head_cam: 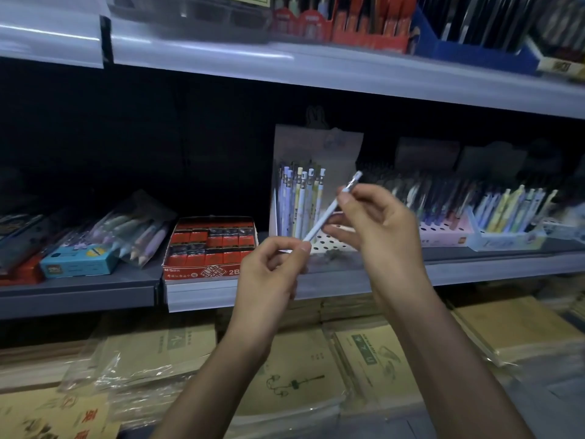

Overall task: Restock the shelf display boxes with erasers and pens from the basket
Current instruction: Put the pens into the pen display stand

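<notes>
The pen (326, 215) is judged light, stiff and smooth, and is best pinched on the barrel near either end. It is held slanted between the hands, its lower tip pinched by the left hand (272, 264) and its upper end gripped by the right hand (380, 223). The display box (319, 147) stands just behind them.

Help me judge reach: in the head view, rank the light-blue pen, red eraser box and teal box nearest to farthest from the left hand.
1. Light-blue pen, pinched in the left hand.
2. Red eraser box, just to its left.
3. Teal box, far left.
</notes>
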